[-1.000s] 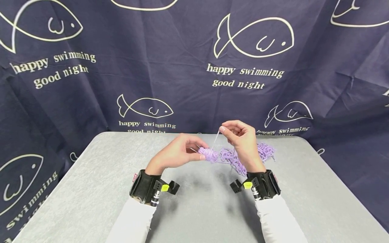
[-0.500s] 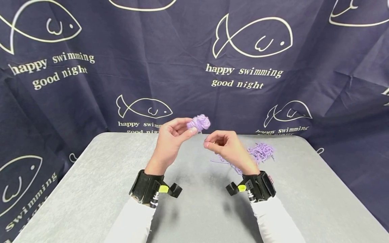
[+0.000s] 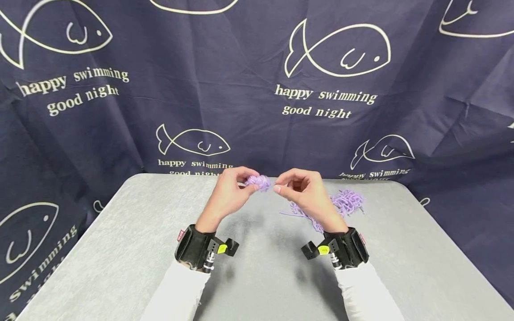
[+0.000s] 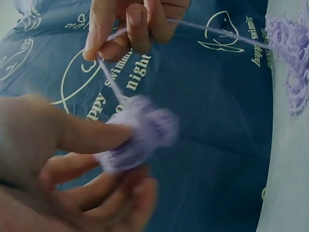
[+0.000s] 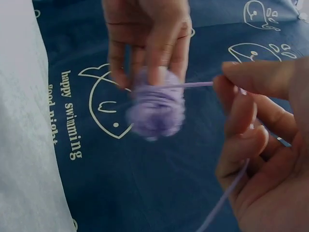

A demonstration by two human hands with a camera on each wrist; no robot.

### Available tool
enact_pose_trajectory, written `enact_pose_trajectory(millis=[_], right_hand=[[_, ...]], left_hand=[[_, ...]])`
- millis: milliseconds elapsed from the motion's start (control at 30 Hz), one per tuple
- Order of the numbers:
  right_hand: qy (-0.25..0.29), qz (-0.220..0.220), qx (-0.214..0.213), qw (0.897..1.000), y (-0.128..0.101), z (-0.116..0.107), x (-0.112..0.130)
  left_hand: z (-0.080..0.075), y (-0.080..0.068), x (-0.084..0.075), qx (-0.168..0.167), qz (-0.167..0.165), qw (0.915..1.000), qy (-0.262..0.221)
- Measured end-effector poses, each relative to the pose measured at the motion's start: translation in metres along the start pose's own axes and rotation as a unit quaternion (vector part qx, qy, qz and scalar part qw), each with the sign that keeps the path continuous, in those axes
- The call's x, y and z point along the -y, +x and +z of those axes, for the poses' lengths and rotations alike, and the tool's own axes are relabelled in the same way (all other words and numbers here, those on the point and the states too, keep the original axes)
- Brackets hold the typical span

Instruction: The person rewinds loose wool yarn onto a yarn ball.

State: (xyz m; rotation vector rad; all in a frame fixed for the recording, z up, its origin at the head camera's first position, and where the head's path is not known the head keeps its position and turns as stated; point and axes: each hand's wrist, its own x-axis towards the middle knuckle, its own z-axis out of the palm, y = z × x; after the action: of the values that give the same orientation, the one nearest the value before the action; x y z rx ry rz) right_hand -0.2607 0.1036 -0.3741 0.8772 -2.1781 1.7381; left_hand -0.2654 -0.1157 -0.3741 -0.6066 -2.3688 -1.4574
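Observation:
My left hand holds a small lilac yarn ball in its fingertips above the far part of the grey table. The ball shows blurred in the left wrist view and again as a ball in the right wrist view. My right hand is just right of it and pinches the lilac strand that runs from the ball. The strand trails back through that hand to a loose tangle of lilac yarn lying on the table behind my right wrist.
A dark blue cloth printed with white fish and words hangs behind the table and drops past its far edge. Black camera mounts sit on both wrists. The table's right edge runs diagonally toward me.
My left hand lifted the yarn ball off the table, raised it high, then lowered it a little. My right hand dropped from above the ball and came close beside it, still pinching the strand.

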Motion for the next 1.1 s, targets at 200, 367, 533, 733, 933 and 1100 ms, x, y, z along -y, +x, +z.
enact_pose_trajectory(millis=[200,367,533,733,933,1100], right_hand=[[0.038,0.0,-0.08,0.996,0.0,-0.006,0.0],[0.054,0.008,-0.119,0.991,0.001,-0.01,0.0],[0.039,0.029,-0.104,0.993,0.002,-0.009,-0.003],[-0.001,0.051,-0.036,0.998,0.003,-0.006,-0.007],[-0.042,0.057,0.016,0.997,0.002,-0.001,-0.004],[-0.053,0.04,0.046,0.997,0.001,0.0,-0.002]], left_hand=[[-0.006,-0.001,0.001,0.183,0.015,0.9829,-0.012],[-0.005,-0.003,-0.002,0.264,0.058,0.9555,-0.118],[-0.005,-0.004,-0.007,0.256,0.094,0.9237,-0.269],[-0.006,-0.004,-0.013,0.147,0.085,0.9227,-0.346],[-0.005,-0.001,-0.015,0.005,0.051,0.9362,-0.348],[-0.002,0.002,-0.014,-0.099,0.044,0.9327,-0.344]])
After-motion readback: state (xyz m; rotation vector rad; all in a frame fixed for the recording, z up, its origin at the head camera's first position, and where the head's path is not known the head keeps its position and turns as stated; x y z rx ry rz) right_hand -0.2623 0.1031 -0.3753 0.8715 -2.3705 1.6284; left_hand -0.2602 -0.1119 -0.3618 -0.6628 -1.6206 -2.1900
